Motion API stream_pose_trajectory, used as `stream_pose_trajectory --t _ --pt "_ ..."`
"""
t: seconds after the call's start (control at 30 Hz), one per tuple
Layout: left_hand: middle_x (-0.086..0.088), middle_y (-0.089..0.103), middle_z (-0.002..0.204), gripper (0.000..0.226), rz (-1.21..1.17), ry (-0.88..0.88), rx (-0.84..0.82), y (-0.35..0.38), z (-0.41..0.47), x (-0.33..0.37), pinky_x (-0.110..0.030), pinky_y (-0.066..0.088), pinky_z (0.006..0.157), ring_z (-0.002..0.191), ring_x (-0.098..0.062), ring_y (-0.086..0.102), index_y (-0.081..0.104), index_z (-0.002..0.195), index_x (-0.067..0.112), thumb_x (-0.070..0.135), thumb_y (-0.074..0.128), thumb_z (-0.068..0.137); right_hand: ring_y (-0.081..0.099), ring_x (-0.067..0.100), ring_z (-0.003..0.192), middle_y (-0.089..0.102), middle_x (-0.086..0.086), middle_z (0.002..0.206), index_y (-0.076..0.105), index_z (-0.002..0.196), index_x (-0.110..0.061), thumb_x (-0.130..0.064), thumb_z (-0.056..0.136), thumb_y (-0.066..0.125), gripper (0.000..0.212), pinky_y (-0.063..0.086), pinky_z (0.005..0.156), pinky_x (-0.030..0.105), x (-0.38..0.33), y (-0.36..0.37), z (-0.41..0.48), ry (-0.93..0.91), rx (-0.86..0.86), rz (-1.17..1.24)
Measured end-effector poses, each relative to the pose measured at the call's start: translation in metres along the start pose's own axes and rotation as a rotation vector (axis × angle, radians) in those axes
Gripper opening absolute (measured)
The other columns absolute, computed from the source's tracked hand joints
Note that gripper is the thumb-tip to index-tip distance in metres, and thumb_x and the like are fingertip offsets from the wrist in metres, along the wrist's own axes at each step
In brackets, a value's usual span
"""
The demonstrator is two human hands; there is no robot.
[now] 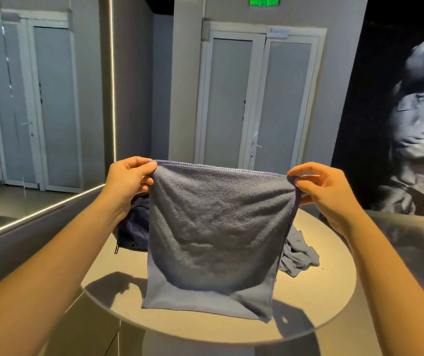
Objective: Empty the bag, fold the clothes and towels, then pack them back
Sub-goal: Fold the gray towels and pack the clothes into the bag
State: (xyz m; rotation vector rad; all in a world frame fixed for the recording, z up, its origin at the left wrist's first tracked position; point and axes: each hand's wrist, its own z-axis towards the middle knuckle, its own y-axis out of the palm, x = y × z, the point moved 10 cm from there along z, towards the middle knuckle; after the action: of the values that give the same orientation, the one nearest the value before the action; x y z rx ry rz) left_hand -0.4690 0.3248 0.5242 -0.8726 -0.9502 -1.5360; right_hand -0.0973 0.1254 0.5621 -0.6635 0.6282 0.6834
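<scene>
Two pinches, left hand [128, 176] and right hand [326, 188], hold the towel [216, 232] by its corners; uneven lowering onto the table [334, 291] probably skews the fold.

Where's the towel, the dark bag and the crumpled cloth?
towel [218, 227], head view, middle of the hanging fabric
bag [132, 227], head view, dark side left of towel
cloth [299, 253], head view, crumpled middle

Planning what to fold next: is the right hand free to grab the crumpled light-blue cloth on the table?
Probably not yet. The right hand is pinching a top corner of the grey towel, as is the left hand. The light-blue cloth lies uncovered just below it.
</scene>
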Motion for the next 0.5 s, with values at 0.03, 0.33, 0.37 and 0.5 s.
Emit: stream_pose_trajectory --t 0.03,0.33,0.37,0.5 --pt "-0.001 0.07 0.084 0.009 -0.001 0.009 0.005 -0.001 -0.001 0.005 -0.028 0.055 0.068 0.064 -0.011 0.059 0.076 0.1 0.013 0.019 0.072 0.095 0.07 0.021 0.094 0.072 0.003 0.104 0.072 0.104 -0.013 0.0 0.1 0.056 0.021 0.062 0.066 0.026 -0.003 -0.001 -0.001 -0.003 -0.003 0.001" --pt "-0.001 0.068 0.082 0.004 -0.003 0.066 0.034 -0.011 -0.008 0.038 -0.016 0.05 0.054 0.062 -0.008 0.056 0.074 0.096 0.016 0.018 0.071 0.095 0.073 0.019 0.092 0.075 0.0 0.097 0.075 0.099 -0.015 0.01 0.098 0.051 0.035 0.06 0.062 0.026 -0.03 0.007 -0.012 0.014 -0.119 -0.001" --pt "-0.001 0.068 0.083 0.004 -0.004 0.066 0.039 -0.012 -0.008 0.04 -0.016 0.05 0.053 0.062 -0.008 0.056 0.074 0.097 0.015 0.018 0.071 0.095 0.073 0.019 0.091 0.075 0.0 0.098 0.075 0.098 -0.016 0.01 0.098 0.051 0.035 0.059 0.061 0.025 -0.032 0.008 -0.013 0.015 -0.128 -0.017" --pt "-0.003 0.071 0.09 0.014 0.023 0.076 0.046 -0.018 -0.008 0.048 -0.017 0.054 0.059 0.069 -0.01 0.06 0.074 0.107 0.012 0.02 0.07 0.097 0.074 0.021 0.084 0.075 0.0 0.091 0.076 0.094 -0.016 0.002 0.099 0.057 0.026 0.06 0.061 0.025 -0.043 0.013 -0.017 0.015 -0.145 -0.093"
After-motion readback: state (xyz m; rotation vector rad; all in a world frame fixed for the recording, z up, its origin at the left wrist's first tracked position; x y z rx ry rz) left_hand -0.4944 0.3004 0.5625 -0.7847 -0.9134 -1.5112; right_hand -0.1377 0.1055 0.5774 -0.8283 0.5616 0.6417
